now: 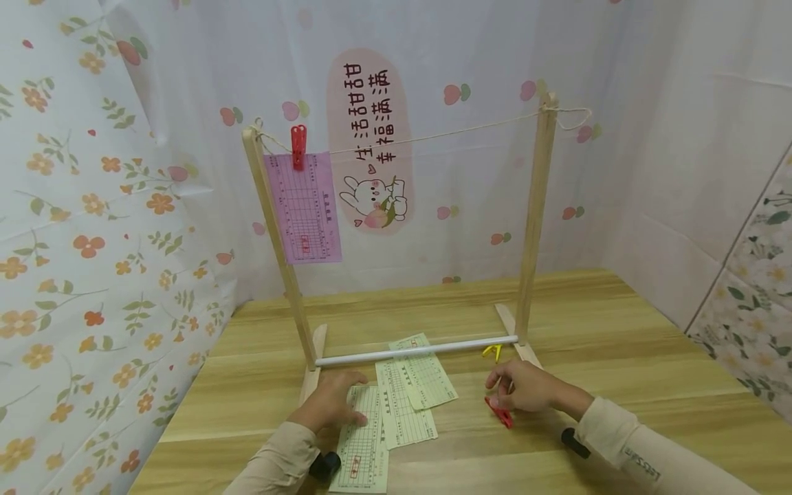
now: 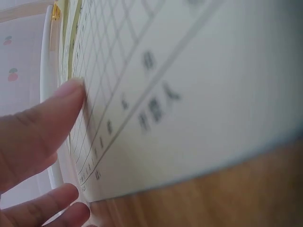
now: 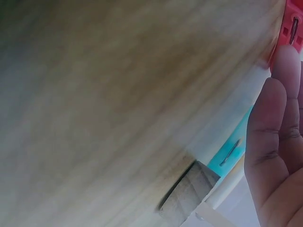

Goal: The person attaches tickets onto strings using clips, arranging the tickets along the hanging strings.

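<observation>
My left hand [image 1: 334,402] is over the leftmost pale-green printed slip [image 1: 361,447], thumb and fingers spread apart. The left wrist view has the thumb [image 2: 61,101] against this slip [image 2: 199,109], with other fingertips by its edge. Two more slips, a middle one [image 1: 405,405] and a farther one [image 1: 433,381], overlap beside it. With curled fingers, my right hand [image 1: 522,386] pinches a red clothespin [image 1: 502,415] low over the table. In the right wrist view the fingertips meet the red clothespin [image 3: 294,28], only partly in frame.
A wooden frame [image 1: 535,227] carries a string [image 1: 445,132]; a pink slip [image 1: 306,213] hangs there under a red clothespin [image 1: 298,146]. A white rod [image 1: 470,345] joins the posts low down. Near it lies a yellow clothespin [image 1: 493,352]. A teal clothespin [image 3: 232,149] shows in the right wrist view.
</observation>
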`<state>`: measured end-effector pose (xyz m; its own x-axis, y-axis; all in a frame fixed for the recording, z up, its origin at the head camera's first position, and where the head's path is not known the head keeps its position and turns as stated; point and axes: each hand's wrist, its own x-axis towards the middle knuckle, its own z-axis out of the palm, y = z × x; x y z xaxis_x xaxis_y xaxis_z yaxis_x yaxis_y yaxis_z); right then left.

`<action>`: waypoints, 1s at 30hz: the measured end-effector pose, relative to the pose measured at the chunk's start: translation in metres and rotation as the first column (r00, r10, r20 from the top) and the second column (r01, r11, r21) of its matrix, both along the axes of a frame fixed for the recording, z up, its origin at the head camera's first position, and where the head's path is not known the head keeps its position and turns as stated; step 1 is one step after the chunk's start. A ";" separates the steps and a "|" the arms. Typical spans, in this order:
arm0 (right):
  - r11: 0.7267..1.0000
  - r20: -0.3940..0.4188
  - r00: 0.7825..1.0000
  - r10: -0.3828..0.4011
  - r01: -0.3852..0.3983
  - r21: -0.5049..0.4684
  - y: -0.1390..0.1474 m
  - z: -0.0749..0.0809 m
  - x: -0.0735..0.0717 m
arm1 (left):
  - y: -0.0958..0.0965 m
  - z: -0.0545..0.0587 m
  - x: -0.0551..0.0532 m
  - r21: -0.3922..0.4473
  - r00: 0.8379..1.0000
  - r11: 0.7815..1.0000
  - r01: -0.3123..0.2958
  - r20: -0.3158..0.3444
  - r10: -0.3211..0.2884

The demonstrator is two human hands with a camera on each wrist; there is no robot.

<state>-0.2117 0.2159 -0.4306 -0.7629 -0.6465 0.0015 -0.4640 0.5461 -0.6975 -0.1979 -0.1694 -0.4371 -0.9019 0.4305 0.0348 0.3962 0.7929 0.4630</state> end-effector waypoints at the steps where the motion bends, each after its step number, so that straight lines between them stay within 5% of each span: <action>1: 1.000 0.002 1.000 0.000 0.000 -0.001 0.000 0.000 0.000 | 0.000 0.000 0.000 -0.004 1.000 1.000 -0.003 0.005 0.003; 17: 0.999 0.030 0.999 -0.011 0.010 0.041 -0.007 -0.001 -0.002 | -0.001 0.000 0.000 0.009 0.995 0.998 -0.055 0.083 0.054; 30: 0.998 0.013 1.000 -0.011 0.011 0.057 -0.011 0.004 0.000 | -0.003 -0.001 0.001 0.091 0.995 0.993 -0.081 -0.056 0.086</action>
